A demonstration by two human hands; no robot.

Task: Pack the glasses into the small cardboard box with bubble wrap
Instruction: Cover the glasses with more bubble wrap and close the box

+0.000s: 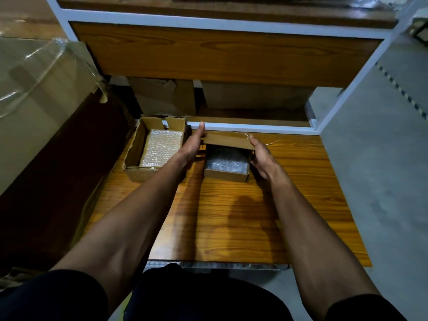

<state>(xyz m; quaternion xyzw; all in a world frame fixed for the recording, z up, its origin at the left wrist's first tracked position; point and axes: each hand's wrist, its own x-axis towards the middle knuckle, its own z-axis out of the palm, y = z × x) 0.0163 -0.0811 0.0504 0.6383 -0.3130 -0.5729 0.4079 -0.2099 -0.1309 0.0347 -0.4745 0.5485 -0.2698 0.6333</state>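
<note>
Small cardboard box (227, 166) sits near the table's (301, 205) far edge, bubble wrap (225, 162) inside, glasses not discernible. Left hand (193, 144) fingers straight against the lid flap (228, 140); right hand (260, 154) loosely open at the box's right side. Larger open box (136, 154) with bubble-wrap stack (161, 147) at far-left corner.

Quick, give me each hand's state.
Left hand: open, fingers straight, beside the small box.
Right hand: open, against the box's right side.
</note>
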